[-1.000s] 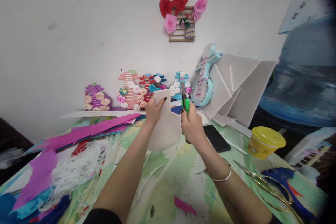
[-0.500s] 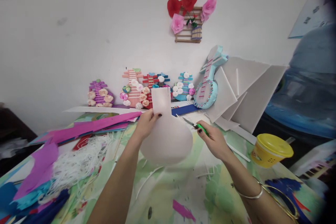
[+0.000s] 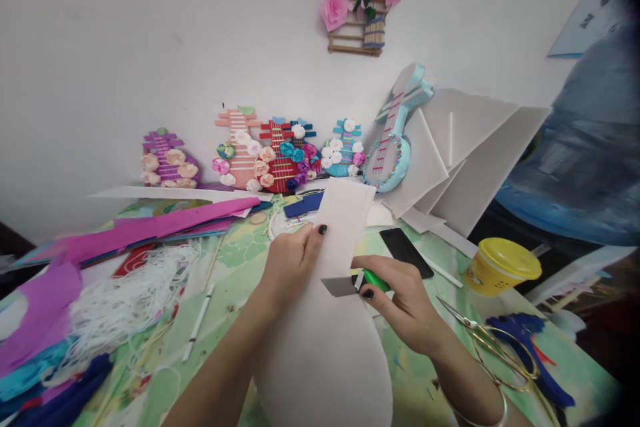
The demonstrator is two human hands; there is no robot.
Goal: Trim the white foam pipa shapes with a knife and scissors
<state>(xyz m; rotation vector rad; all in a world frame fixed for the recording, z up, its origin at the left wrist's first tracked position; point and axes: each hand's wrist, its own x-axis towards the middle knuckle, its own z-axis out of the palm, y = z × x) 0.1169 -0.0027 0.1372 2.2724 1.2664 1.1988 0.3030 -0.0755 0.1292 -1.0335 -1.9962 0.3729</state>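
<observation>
A white foam board cutout, with a rounded body and a narrow straight neck, is held up in front of me. My left hand grips its left edge where the neck meets the body, thumb on the front face. In my right hand is a green-handled utility knife. Its wide blade lies across the face of the board near the base of the neck, pointing left. Whether the blade cuts in cannot be made out. The fingers behind the board are hidden.
Gold-handled scissors and a black phone lie to the right, near a yellow tub. White string and magenta paper spread at left. Small decorated lutes and white boards lean against the wall.
The cutout has come closer and tilted, its neck now leaning right. My right hand has brought the knife from beside the board onto its face. The view has tipped downward.
</observation>
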